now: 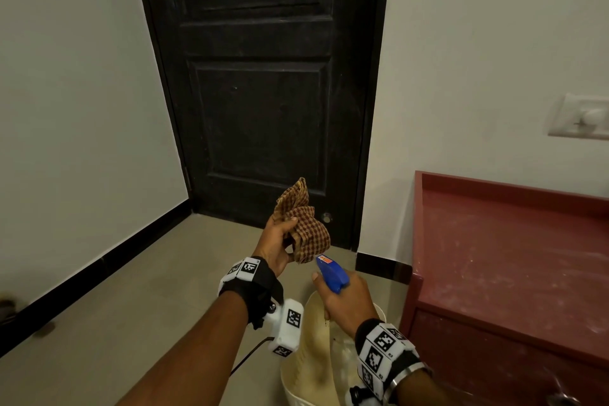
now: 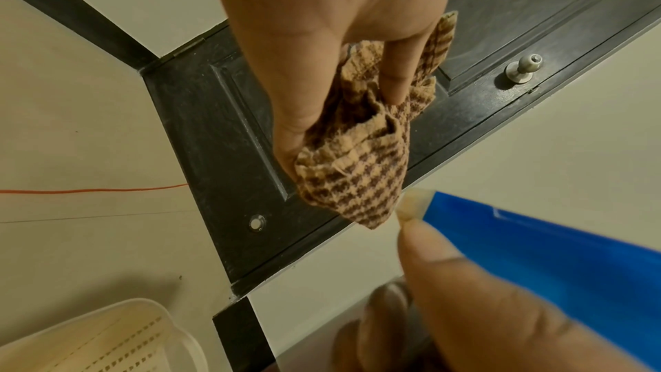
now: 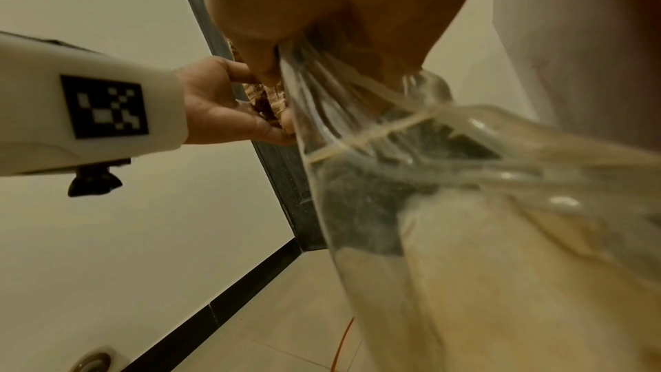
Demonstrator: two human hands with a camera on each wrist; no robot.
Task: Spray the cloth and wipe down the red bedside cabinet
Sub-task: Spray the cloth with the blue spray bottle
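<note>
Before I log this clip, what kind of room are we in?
Probably a bedroom corner in a home: a dark panelled door, a red cabinet against the wall, and a wall switch plate above it. No bed is in view, so that is a guess.

The red cabinet (image 1: pixel 514 260) is cut off at the frame's right edge; the spray bottle (image 3: pixel 447 222) blurs close up.

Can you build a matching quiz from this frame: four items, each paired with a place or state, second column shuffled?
Column 1:
1. checked cloth
2. spray bottle
3. red cabinet
4. cream basket

Column 2:
A. on the floor below the hands
B. bunched in the left hand
C. top dusty, at the right wall
D. gripped by the right hand, nozzle at the cloth

Pairs: 1-B, 2-D, 3-C, 4-A
</note>
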